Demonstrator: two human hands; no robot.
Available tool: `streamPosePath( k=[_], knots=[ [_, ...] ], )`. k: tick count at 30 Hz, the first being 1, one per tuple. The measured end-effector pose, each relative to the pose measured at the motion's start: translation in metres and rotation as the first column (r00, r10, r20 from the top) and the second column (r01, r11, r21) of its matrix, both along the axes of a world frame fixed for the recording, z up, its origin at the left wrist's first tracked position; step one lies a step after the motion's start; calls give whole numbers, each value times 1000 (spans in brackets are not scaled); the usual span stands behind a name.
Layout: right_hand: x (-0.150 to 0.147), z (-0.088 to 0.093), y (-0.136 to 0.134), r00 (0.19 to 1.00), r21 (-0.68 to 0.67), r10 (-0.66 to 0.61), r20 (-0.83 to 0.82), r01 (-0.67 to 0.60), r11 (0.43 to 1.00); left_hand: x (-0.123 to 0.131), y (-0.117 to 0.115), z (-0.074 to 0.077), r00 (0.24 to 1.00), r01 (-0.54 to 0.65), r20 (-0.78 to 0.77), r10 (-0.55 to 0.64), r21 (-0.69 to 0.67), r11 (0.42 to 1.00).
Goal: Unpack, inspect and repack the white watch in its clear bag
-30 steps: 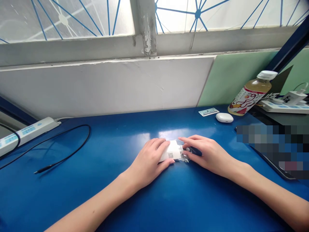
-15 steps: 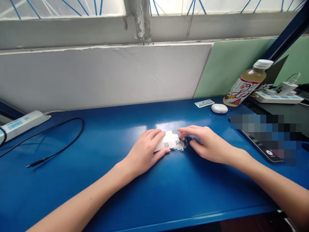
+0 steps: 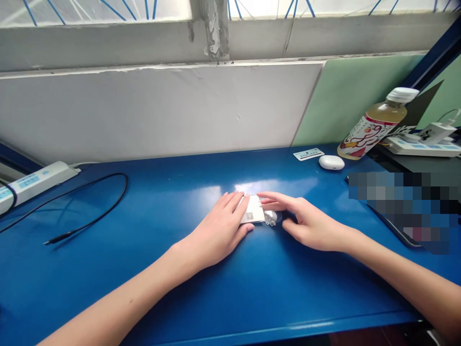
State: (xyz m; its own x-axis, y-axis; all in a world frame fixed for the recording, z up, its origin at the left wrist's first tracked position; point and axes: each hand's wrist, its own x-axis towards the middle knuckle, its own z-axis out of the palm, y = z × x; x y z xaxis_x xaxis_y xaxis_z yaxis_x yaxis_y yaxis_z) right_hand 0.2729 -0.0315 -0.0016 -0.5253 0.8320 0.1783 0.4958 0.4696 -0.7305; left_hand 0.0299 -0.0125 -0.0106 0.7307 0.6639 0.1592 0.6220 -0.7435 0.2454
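A small white card (image 3: 255, 211) with a printed square code lies on the blue table, with clear plastic and a silvery chain (image 3: 270, 219) showing at its right end. My left hand (image 3: 221, 226) rests over the card's left part, fingers on top and thumb along the near edge, gripping it against the table. The fingers of my right hand (image 3: 300, 218) stretch over the card's right end and touch it. Its thumb is apart from them, near the chain. What lies under the right fingers is partly hidden.
A white earbud case (image 3: 332, 162), a printed card (image 3: 309, 154) and a drink bottle (image 3: 374, 126) stand at the back right. Beside them is a phone, partly blurred out. On the left are a power strip (image 3: 39, 180) and a black cable (image 3: 91, 222).
My right fingers have moved slightly left onto the card's end. The loose white part there now looks flatter, and more of the chain end is covered. The view has shifted a little.
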Motion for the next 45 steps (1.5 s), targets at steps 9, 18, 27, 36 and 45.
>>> streamPosePath(
  k=[9, 18, 27, 36, 45],
  knots=[
    [20, 18, 13, 944, 196, -321, 81, 301, 933, -2, -3, 4, 985, 27, -172, -28, -6, 1000],
    [11, 11, 8, 964, 107, -246, 101, 235, 966, -2, -3, 2, 997, -9, -75, 8, -21, 1000],
    [1, 17, -4, 993, 84, -67, 95, 60, 995, -1, -4, -1, 993, -18, -118, 19, 11, 1000],
    [-3, -3, -8, 968, 386, -96, 233, -1, 923, -3, -4, 1, 999, -1, -47, 1, -15, 1000],
    [-5, 2, -7, 959, 341, -70, 276, -30, 939, -3, -4, -1, 995, -18, -95, 15, -33, 999]
  ],
)
